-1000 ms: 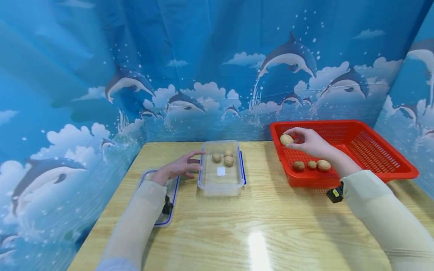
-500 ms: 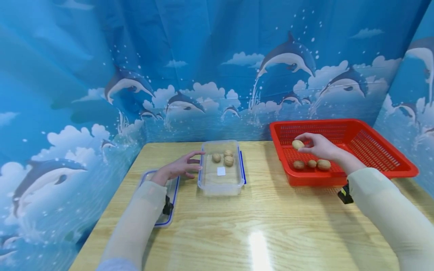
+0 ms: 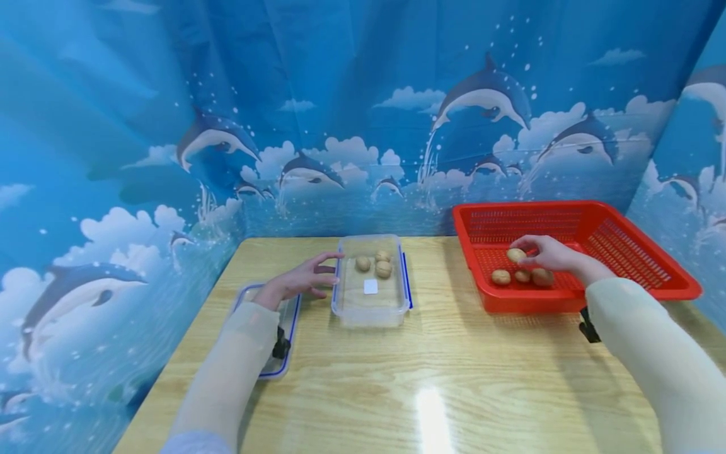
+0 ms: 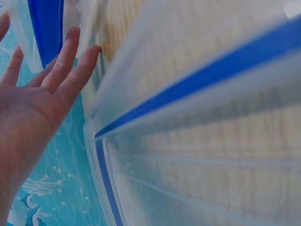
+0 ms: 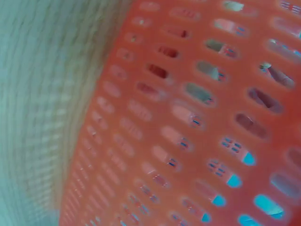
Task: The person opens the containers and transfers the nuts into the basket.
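My right hand (image 3: 549, 253) pinches a pale walnut (image 3: 516, 255) between thumb and fingers, low inside the red plastic basket (image 3: 672, 268). Just below it in the head view lie three more walnuts, one of them a lighter walnut (image 3: 501, 277). The right wrist view has only the basket's slotted wall (image 5: 188, 108) and a sleeve; the hand is hidden there. My left hand (image 3: 303, 277) holds nothing, its fingers spread beside the left wall of a clear plastic box (image 3: 368, 309). Whether the fingertips touch the wall, I cannot tell. Three walnuts (image 3: 384, 269) rest in that box.
A clear lid or tray with a blue rim (image 3: 288, 312) lies partly under the left forearm. One blue latch (image 3: 406, 280) hangs at the box's right side. The wooden table (image 3: 363, 391) meets a dolphin-print curtain (image 3: 340, 113) behind.
My right hand has moved right and lower into the basket, carrying the pale walnut towards the others. The left hand and the box have stayed put.
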The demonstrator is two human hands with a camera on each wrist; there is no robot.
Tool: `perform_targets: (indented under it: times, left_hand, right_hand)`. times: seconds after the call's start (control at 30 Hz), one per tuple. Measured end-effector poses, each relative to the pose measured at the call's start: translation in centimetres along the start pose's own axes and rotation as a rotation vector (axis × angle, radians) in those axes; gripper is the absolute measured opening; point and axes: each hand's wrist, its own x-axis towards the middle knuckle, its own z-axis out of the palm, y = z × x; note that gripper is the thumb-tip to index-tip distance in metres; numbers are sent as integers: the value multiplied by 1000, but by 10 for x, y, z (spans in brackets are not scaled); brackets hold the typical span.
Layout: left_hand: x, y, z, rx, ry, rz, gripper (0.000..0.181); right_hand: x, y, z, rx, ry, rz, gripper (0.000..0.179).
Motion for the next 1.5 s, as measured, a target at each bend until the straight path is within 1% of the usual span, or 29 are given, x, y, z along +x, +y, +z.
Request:
perform_targets:
  times: [0.23, 0.47, 0.57, 0.6, 0.8, 0.9, 1.0, 1.13, 1.2, 1.27, 1.4, 1.5]
  left_hand:
    - [0, 0, 0, -4, -6, 8, 64]
    - [1, 1, 0, -4, 10, -3, 64]
    - [0, 1, 0, -5, 11, -4, 63]
    - [0, 1, -1, -3, 11, -5, 63]
    - [1, 0, -2, 4, 6, 3, 64]
    - [1, -1, -2, 6, 7, 6, 64]
    - [1, -2, -1, 4, 5, 8, 64]
    - [1, -2, -1, -10, -2, 15, 64]
    - [1, -2, -1, -15, -4, 18, 64]
    - [1, -1, -1, -14, -2, 18, 64]
    - [1, -1, 0, -7, 7, 6, 64]
    - [2, -1, 0, -1, 15, -5, 64]
  right_hand:
    - [2, 7, 5, 16, -32, 7, 39]
    - [6, 4, 10, 74, -108, 36, 38]
    - [7, 4, 12, 64, -125, 32, 37]
    - [8, 4, 12, 49, -124, 23, 37]
    - [9, 5, 13, 23, -116, 27, 37]
    - [8, 4, 12, 19, -103, 27, 41]
    - [5, 1, 11, 22, -68, 28, 45]
    - [1, -8, 9, 4, 18, -34, 43]
    - [0, -17, 8, -5, 54, -82, 43]
    - [-1, -27, 7, -9, 80, -111, 42]
    - [-1, -51, 5, -18, 108, -156, 43]
    - [1, -67, 5, -17, 114, -197, 42]
